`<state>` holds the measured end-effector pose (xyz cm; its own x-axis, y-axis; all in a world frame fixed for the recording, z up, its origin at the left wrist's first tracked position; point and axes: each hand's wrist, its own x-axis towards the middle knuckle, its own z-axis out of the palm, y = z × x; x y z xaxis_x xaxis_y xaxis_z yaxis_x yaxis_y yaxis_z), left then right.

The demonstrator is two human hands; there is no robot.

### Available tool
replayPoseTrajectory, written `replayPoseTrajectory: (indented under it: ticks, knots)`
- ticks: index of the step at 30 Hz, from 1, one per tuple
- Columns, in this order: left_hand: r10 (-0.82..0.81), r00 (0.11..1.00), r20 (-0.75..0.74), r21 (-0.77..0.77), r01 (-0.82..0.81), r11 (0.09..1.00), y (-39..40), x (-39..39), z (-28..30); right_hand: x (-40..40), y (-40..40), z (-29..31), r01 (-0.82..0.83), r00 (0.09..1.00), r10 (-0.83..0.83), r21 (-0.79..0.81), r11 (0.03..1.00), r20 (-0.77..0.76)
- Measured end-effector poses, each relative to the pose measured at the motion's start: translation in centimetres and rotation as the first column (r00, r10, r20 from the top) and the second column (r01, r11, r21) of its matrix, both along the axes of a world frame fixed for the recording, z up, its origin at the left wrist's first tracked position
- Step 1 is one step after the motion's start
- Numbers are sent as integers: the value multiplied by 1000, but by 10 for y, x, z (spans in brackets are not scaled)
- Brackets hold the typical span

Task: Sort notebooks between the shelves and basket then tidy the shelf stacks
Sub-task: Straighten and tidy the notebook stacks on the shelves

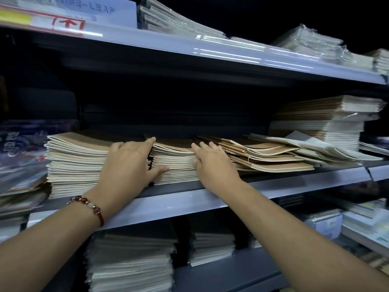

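On the middle shelf point(273, 187) a short stack of brown-covered notebooks point(174, 163) sits between my two hands. My left hand point(128, 165), with a red bead bracelet on the wrist, presses against the stack's left side, fingers over the top and thumb against the front edges. My right hand point(212, 163) lies flat against the stack's right side with fingers spread. A taller stack of brown notebooks point(75, 163) stands just to the left. To the right, a slumped pile of brown notebooks point(263, 154) fans out sideways. No basket is in view.
A tall brown-and-white stack point(328, 121) stands at the right end of the middle shelf, with loose white notebooks point(328, 149) leaning off it. The top shelf holds plastic-wrapped packs point(311, 42). White stacks point(130, 262) fill the lower shelf. Colourful books point(19, 157) lie at the left.
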<state>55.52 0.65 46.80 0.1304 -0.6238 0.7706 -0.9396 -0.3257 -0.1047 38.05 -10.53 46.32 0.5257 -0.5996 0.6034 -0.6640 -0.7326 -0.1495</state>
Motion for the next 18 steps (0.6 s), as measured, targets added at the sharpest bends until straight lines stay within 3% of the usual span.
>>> replayPoseTrajectory:
  ticks: [5, 9, 11, 14, 18]
  knots:
    - [16, 1000, 19, -59, -15, 998, -10, -4, -4, -20, 27, -7, -127, 991, 129, -50, 991, 36]
    - [-115, 992, 49, -76, 118, 990, -8, -36, -7, -61, 39, -11, -186, 950, 205, -99, 978, 237]
    - [-273, 961, -46, -58, 270, 961, -8, -70, -6, -85, 31, -15, -139, 921, 178, -135, 981, 346]
    - [-482, 834, -269, -46, 489, 871, -22, -117, -5, -119, 12, -26, -30, 875, 100, -152, 988, 474]
    - [-526, 782, -334, 6, 560, 828, -64, -150, -2, -162, -13, -39, 83, 845, -27, -81, 993, 535]
